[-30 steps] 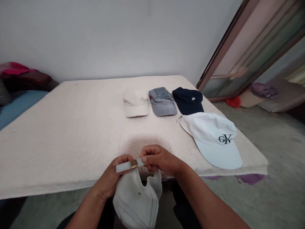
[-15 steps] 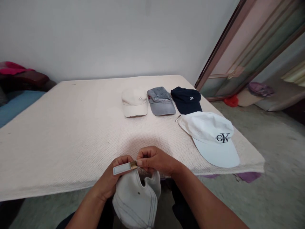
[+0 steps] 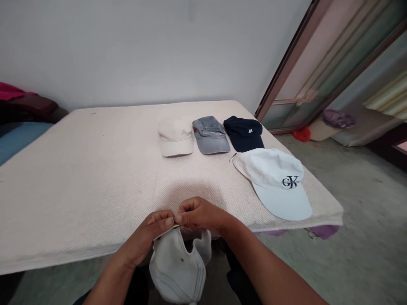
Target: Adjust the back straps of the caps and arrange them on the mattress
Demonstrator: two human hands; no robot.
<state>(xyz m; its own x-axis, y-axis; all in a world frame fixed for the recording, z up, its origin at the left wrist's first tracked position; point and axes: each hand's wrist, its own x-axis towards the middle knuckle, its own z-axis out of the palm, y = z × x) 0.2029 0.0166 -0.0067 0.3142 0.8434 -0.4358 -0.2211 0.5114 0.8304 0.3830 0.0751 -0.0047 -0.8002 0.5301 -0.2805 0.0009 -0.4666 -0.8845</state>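
Note:
A pale grey-white baseball cap (image 3: 176, 269) hangs off the near edge of the covered bed, its back opening facing up. My left hand (image 3: 152, 228) is closed on the cap's back strap and edge, thumb on top. Beside it, my right hand (image 3: 200, 216) pinches the same strap near the buckle, which the fingers mostly hide. Ahead lie a cream cap (image 3: 175, 137), a grey cap (image 3: 211, 135) and a navy cap (image 3: 243, 133) in a row. Nearer, on the right, rests a white cap (image 3: 273, 182) with dark letters.
A cream woven cover (image 3: 95, 178) spreads over the bed, which backs onto a plain wall. Blue and pink cloth (image 3: 14, 91) lies at the far left. To the right are a glazed door frame (image 3: 286, 72), a red bag (image 3: 301, 134) and a purple item (image 3: 338, 118) on the floor.
My left thumb has come over onto the strap's buckle, and the strap end that stuck out flat is now turned and mostly covered. The view has shifted slightly right.

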